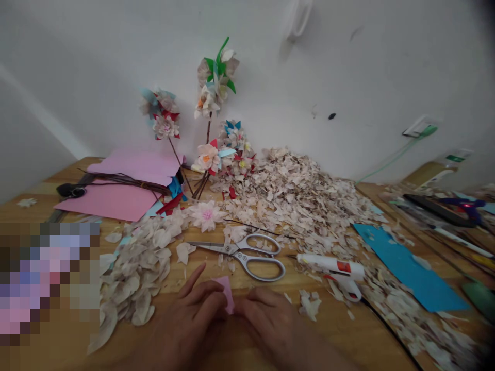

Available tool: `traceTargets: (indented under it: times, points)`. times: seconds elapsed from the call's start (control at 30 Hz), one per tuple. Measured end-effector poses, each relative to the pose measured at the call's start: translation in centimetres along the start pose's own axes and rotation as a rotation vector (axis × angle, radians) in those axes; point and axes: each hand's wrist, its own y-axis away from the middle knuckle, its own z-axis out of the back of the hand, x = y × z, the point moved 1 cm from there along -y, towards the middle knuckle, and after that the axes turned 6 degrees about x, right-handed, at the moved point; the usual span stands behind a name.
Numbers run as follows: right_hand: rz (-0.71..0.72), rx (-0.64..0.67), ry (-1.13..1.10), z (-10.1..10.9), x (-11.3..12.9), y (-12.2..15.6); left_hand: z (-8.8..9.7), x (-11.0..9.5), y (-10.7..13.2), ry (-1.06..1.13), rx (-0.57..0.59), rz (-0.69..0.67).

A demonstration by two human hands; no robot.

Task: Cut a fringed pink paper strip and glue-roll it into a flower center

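A small piece of pink paper (228, 294) is pinched between my two hands, low in the middle of the head view. My left hand (201, 306) has its thumb and fingers closed on the paper, with the index finger pointing up and away. My right hand (266, 314) grips the paper's lower right edge with closed fingertips. Just beyond my hands lie grey metal scissors (236, 251), blades pointing left. To the right, a white glue gun (332, 268) rests on its side with a black cord. A white flower with a pink centre (207, 214) lies behind the scissors.
A large heap of pale dry petals (294, 180) lies against the wall; larger petals (141, 263) are piled at left. Flowers on twig stems (209, 129) stand at the back. Pink sheets (112, 198) lie back left, a blue sheet (410, 268) at right.
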Motion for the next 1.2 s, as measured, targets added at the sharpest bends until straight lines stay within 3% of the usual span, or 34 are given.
traceTargets:
  times: [0.13,0.37,0.53,0.73,0.9,1.2]
  points:
    - [0.057,0.0,0.013,-0.1,0.1,-0.4,-0.1,0.1,0.3,-0.001,-0.02,0.033]
    - [-0.331,-0.09,-0.392,-0.4,0.0,-1.1,-0.1,0.4,0.5,0.015,0.007,0.075]
    - [-0.438,-0.099,-0.594,-0.8,-0.2,-1.9,0.0,0.4,0.3,0.08,0.061,0.207]
    - [-0.566,-0.107,-0.648,-0.9,0.1,-2.7,-0.1,0.4,0.1,0.118,0.023,0.287]
    - [-0.631,-0.078,-0.645,-0.3,0.4,-3.2,-0.2,0.4,0.0,0.103,0.023,0.334]
    - [-0.612,-0.04,-0.758,-0.1,0.2,-3.3,-0.2,0.4,-0.5,0.13,0.069,0.354]
